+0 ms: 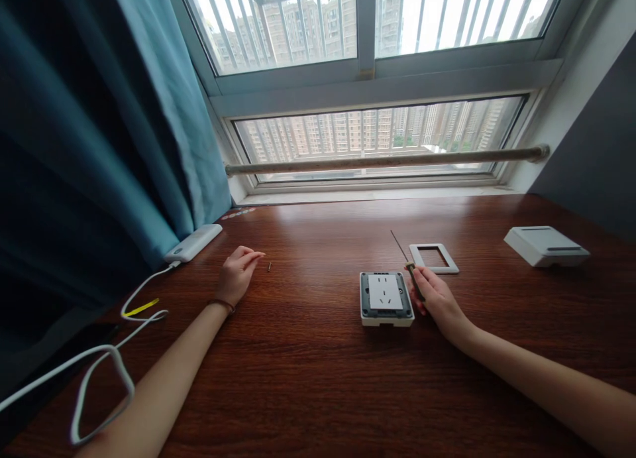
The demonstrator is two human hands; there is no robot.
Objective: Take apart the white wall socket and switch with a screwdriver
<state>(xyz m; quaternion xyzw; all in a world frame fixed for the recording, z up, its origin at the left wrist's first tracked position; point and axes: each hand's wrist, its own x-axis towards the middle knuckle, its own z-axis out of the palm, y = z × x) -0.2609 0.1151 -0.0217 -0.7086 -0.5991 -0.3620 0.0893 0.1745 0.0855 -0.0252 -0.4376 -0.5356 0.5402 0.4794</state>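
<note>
One wall socket (pixel 385 292) lies face up, low and right of centre, its rim bare, presumably to expose the side holes. Beside it, your right hand (pixel 440 303) grips a screwdriver (pixel 411 270) by the handle, shaft angled toward the upper left, which likely keeps the tip clear. Left of centre, your left hand (pixel 236 277) is closed, fingertips pinched near a small screw (pixel 269 267); whether they hold anything cannot be told. Beyond your right hand lies a white frame (pixel 451 262), seemingly set aside; a white box (pixel 544 240) sits far right.
</note>
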